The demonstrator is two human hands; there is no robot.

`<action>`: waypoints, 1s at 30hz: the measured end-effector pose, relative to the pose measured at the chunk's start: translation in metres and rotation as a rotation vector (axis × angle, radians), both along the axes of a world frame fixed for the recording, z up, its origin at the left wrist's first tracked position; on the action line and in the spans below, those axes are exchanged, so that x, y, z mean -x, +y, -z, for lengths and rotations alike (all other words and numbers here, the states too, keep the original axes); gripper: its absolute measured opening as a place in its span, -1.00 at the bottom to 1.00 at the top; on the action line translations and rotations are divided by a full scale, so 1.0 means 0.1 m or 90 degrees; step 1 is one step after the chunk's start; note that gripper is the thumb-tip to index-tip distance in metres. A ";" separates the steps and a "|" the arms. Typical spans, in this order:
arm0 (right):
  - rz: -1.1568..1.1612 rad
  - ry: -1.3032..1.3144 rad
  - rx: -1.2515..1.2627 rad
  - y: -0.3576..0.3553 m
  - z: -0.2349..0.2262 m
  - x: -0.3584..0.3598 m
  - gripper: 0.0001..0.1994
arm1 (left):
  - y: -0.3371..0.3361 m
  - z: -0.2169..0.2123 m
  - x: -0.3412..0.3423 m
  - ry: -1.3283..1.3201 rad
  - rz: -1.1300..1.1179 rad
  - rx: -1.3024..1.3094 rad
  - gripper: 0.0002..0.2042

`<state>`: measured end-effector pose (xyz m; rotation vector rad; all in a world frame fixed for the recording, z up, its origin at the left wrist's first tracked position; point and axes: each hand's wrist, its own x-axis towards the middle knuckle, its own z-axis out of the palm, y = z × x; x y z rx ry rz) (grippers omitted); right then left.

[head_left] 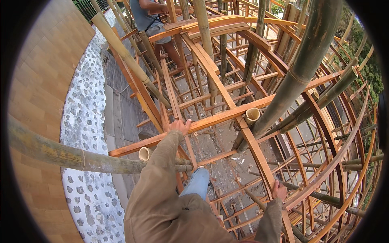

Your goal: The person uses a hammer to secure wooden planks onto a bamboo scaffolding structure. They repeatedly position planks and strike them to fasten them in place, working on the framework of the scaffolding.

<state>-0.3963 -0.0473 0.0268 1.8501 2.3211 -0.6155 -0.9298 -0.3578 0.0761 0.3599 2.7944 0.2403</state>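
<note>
My left hand point(180, 126) grips a long reddish wooden beam point(227, 118) that crosses the frame from lower left to upper right, its fingers over the far side. My right hand point(278, 190) is closed around the edge of a wooden plank point(256, 156), which runs from beneath that beam toward the lower right. Most of the right fingers are hidden by the plank. Close to the crossing of beam and plank stands a cut bamboo pole point(252, 114) with an open end. My jeans-clad leg point(197, 182) shows below, among the timbers.
A thick bamboo pole point(300, 69) leans at right, near curved wooden ribs point(344, 162). Another bamboo pole point(101, 165) lies across the left. Further left are a spotted white strip point(83, 113) and a tan panelled surface point(44, 81). Another person point(156, 28) stands among the framework.
</note>
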 end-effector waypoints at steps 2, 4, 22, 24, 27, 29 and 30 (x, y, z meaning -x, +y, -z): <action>-0.004 0.008 -0.006 0.01 0.02 0.01 -0.33 | 0.00 0.01 0.02 -0.043 -0.002 0.010 -0.33; -0.003 -0.005 -0.003 0.02 0.06 0.00 -0.34 | 0.00 0.03 0.03 -0.028 0.003 0.013 -0.33; -0.035 -0.033 -0.009 0.10 0.21 -0.05 -0.43 | 0.00 -0.07 0.11 -0.133 -0.003 -0.025 -0.35; -0.026 -0.056 -0.013 0.09 0.20 -0.03 -0.43 | -0.02 -0.01 0.11 -0.113 0.007 -0.040 -0.36; -0.020 -0.024 0.006 0.08 0.18 -0.01 -0.41 | -0.03 0.04 0.11 -0.119 0.008 -0.023 -0.37; -0.019 -0.013 -0.003 0.08 0.18 -0.01 -0.40 | -0.02 0.04 0.10 -0.122 0.001 -0.016 -0.37; -0.030 -0.002 -0.010 0.09 0.18 -0.02 -0.40 | -0.02 0.03 0.09 -0.116 -0.001 -0.020 -0.37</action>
